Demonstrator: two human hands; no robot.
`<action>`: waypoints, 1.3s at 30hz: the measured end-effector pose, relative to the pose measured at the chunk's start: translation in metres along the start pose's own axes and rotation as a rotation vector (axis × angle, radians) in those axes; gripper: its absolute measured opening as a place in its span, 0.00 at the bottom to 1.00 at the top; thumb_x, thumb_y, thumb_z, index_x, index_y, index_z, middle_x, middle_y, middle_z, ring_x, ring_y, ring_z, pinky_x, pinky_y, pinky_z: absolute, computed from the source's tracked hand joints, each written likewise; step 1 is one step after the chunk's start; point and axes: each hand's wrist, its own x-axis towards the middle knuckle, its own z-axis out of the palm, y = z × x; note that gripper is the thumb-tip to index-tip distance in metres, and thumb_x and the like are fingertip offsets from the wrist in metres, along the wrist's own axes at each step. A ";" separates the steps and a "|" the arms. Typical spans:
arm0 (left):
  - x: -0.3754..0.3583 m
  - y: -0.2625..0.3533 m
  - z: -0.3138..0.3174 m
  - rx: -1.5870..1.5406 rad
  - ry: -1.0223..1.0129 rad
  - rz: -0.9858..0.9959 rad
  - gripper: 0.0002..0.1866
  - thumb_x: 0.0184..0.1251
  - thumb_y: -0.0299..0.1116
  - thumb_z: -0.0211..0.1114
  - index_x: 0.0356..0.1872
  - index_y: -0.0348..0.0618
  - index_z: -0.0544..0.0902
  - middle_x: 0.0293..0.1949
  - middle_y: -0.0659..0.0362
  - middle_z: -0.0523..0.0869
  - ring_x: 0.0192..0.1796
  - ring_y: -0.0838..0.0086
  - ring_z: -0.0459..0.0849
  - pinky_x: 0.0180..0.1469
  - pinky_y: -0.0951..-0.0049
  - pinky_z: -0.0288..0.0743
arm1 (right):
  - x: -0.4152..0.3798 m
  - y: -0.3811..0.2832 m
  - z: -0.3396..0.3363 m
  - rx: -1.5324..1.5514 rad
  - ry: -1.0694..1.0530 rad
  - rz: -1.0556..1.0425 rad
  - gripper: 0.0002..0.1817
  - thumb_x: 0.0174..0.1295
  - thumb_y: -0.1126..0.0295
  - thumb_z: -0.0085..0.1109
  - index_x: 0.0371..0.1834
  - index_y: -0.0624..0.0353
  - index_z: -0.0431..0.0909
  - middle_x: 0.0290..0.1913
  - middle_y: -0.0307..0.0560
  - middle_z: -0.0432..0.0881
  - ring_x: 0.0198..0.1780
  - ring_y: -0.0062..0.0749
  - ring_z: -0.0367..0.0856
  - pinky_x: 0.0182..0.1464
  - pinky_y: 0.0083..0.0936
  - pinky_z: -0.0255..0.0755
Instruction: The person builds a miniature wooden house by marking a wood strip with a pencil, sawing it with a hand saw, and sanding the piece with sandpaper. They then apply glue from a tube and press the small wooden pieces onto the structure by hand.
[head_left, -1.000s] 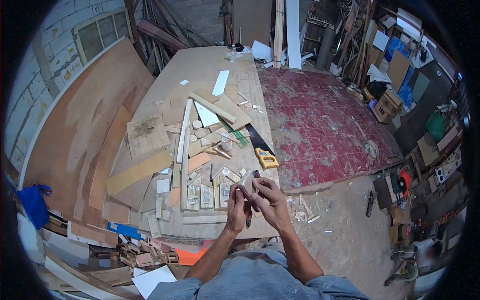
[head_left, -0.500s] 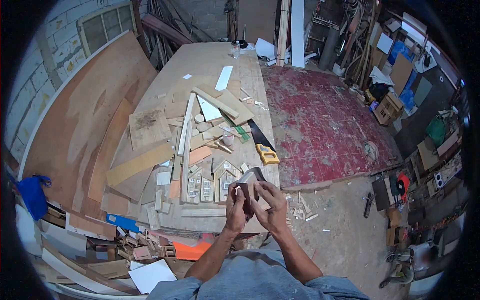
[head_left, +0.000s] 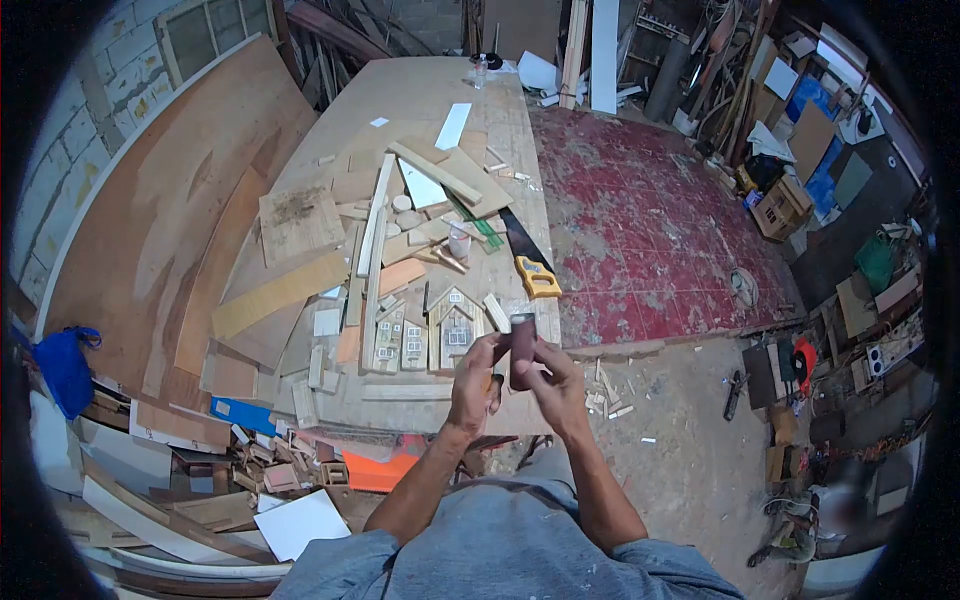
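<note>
Two hands up in front of your chest, both on one small dark block (head_left: 522,345). Your left hand (head_left: 473,385) is wrapped round its lower part, fingers closed on it; your right hand (head_left: 553,385) pinches it from the other side, thumb and fingertips on its edge. The block sits between both hands, held above the near edge of the counter (head_left: 400,110), not touching it.

Change since a second ago: the block was tipped with a pale face toward you, low between your palms; now it stands more upright and sits higher, dark side showing. Your hands have also risen in view, closer to the little wooden house fronts (head_left: 425,335). Reads as turning the piece over for a look or a rub, not setting it down.

Counter: a long plywood top, cluttered with offcuts, strips and flat boards. A handsaw with a yellow handle (head_left: 530,262) lies near the right edge, a small pale cup (head_left: 459,243) just left of it. Big plywood sheets (head_left: 170,230) lean at left.

Room: red worn floor patch (head_left: 650,230) at right, wood chips on bare concrete below it, scrap and boxes stacked along the walls, a blue bag (head_left: 65,365) at far left.
</note>
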 end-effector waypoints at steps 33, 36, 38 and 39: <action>0.019 -0.086 0.082 0.377 0.253 0.227 0.13 0.77 0.38 0.60 0.45 0.37 0.79 0.28 0.65 0.81 0.25 0.86 0.71 0.29 0.82 0.66 | -0.017 0.037 -0.102 0.726 0.027 0.487 0.21 0.69 0.70 0.62 0.61 0.71 0.76 0.49 0.45 0.83 0.46 0.24 0.81 0.47 0.21 0.75; 0.027 -0.092 0.096 0.390 0.208 0.216 0.10 0.78 0.36 0.58 0.44 0.38 0.78 0.26 0.66 0.79 0.25 0.86 0.71 0.29 0.81 0.66 | -0.008 0.035 -0.120 0.661 -0.008 0.362 0.20 0.69 0.69 0.62 0.59 0.70 0.78 0.47 0.43 0.83 0.43 0.21 0.79 0.45 0.18 0.72; 0.033 -0.090 0.105 0.481 0.184 0.253 0.09 0.77 0.35 0.57 0.42 0.38 0.77 0.26 0.67 0.79 0.26 0.86 0.71 0.28 0.81 0.65 | -0.012 0.037 -0.132 0.466 -0.031 0.294 0.19 0.69 0.69 0.61 0.60 0.69 0.78 0.47 0.41 0.82 0.44 0.19 0.78 0.47 0.16 0.71; 0.039 -0.092 0.109 0.484 0.194 0.262 0.09 0.77 0.35 0.57 0.42 0.38 0.77 0.26 0.67 0.79 0.26 0.86 0.71 0.28 0.81 0.65 | -0.013 0.038 -0.137 0.271 -0.038 0.219 0.19 0.70 0.69 0.60 0.60 0.68 0.78 0.48 0.39 0.82 0.46 0.16 0.77 0.48 0.13 0.70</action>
